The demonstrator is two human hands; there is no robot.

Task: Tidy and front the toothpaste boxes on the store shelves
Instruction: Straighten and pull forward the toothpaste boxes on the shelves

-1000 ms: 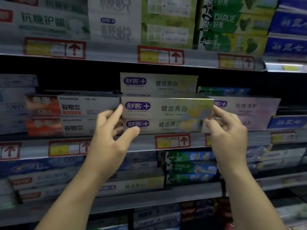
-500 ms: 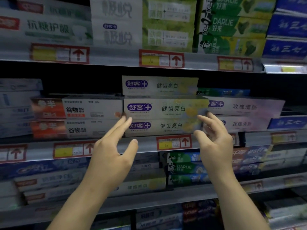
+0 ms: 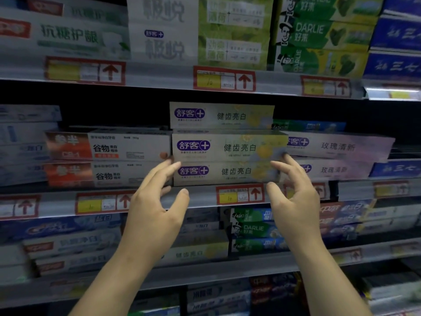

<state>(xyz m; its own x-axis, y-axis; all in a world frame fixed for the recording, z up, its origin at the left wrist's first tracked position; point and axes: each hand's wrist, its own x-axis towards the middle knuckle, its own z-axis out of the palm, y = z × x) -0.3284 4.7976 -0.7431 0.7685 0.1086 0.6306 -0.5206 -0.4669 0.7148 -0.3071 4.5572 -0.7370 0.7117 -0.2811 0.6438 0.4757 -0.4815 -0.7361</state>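
The three white-and-yellow toothpaste boxes (image 3: 227, 147) stand stacked at the centre of the frame, on the middle shelf, with their labels facing you. The lower two sit at the shelf lip, and the top box (image 3: 222, 115) looks set further back.

Your left hand (image 3: 157, 210) and right hand (image 3: 293, 197) bracket the ends of the stack. Both are released, fingers extended and spread, grasping nothing. The blur hides whether your fingertips touch the cardboard or stop just short.

To do this step well, press both ends evenly so the lower boxes square up. Then, by my judgement, draw the top box forward until its face lines up with those beneath. Pull from both ends so it does not skew. Light cartons like these probably slide easily, so go gently near the neighbours: orange-and-white boxes (image 3: 107, 148) sit just beside the stack at left-centre, and pink boxes (image 3: 337, 147) at right-centre.

Below runs the grey shelf rail (image 3: 57, 201) with red-framed price tags (image 3: 239, 193). Green boxes (image 3: 319, 30) fill the upper right, and more rows fill the dim lower frame.
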